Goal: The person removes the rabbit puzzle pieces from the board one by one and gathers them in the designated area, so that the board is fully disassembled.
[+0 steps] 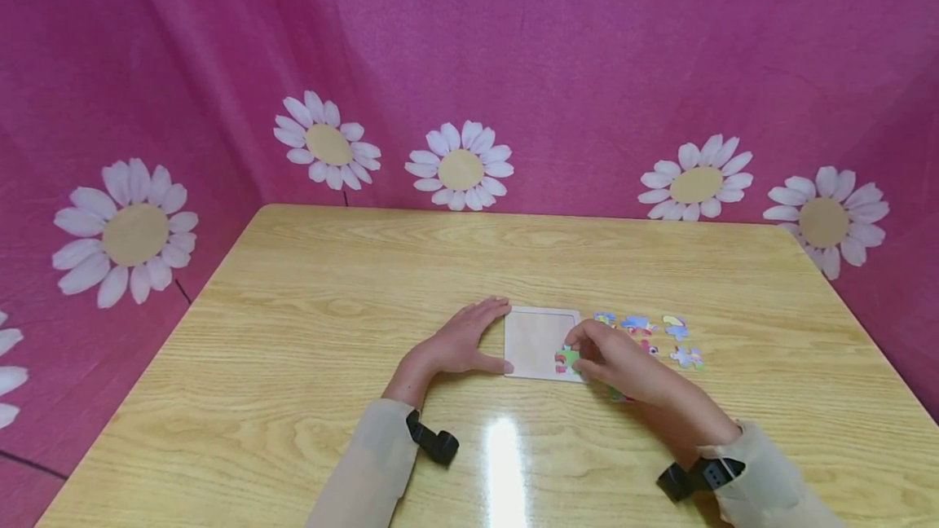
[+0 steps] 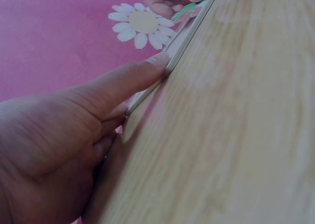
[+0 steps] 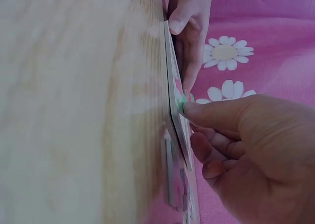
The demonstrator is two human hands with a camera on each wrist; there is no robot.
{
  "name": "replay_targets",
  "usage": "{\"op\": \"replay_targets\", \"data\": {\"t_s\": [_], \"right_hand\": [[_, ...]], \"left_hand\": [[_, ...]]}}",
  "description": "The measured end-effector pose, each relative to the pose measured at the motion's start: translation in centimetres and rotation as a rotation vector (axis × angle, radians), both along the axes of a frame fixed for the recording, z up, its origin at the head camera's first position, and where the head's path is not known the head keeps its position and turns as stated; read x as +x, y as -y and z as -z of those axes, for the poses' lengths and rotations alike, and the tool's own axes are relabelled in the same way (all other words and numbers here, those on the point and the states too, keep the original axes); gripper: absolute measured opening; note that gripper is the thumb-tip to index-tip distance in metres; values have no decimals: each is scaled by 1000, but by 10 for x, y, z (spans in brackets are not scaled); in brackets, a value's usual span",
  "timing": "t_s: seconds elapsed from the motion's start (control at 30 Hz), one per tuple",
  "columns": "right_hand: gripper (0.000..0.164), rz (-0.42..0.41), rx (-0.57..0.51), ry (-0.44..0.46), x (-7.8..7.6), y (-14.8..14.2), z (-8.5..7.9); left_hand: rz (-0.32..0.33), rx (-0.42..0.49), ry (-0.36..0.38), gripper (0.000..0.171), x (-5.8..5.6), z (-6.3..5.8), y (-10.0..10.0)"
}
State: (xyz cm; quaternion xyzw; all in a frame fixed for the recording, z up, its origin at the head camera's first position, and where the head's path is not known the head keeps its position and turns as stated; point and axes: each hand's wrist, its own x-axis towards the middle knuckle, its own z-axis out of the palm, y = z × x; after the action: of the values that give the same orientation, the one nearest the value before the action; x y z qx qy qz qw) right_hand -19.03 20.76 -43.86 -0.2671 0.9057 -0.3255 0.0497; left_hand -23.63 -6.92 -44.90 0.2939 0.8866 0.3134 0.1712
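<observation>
A pale square puzzle tray (image 1: 539,341) with a raised rim lies flat on the table. My left hand (image 1: 460,342) spans its left side, fingers stretched to the far corner and thumb touching the near one. In the left wrist view the left thumb (image 2: 133,79) rests against the tray's edge. Over the tray's near right corner, my right hand (image 1: 623,361) pinches a green and red jigsaw piece (image 1: 565,359) between thumb and finger. The right wrist view shows the right thumb (image 3: 221,111) on that piece, partly hiding it.
Right of the tray lie several loose jigsaw pieces, among them a blue and red one (image 1: 638,324), a yellow and blue one (image 1: 676,327) and a light blue one (image 1: 687,358). The right hand partly covers others. A pink flowered cloth (image 1: 557,88) hangs behind the wooden table (image 1: 308,292).
</observation>
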Motion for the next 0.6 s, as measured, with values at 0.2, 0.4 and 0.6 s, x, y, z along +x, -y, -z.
{"op": "replay_targets", "data": {"t_s": [0.2, 0.4, 0.6], "right_hand": [[15, 21, -55, 4, 1, 0, 2], [12, 54, -106, 44, 1, 0, 2], [13, 72, -145, 52, 3, -5, 2]], "left_hand": [[12, 17, -14, 90, -1, 1, 1], [11, 21, -4, 90, 0, 0, 1], [11, 21, 9, 90, -1, 0, 1]]}}
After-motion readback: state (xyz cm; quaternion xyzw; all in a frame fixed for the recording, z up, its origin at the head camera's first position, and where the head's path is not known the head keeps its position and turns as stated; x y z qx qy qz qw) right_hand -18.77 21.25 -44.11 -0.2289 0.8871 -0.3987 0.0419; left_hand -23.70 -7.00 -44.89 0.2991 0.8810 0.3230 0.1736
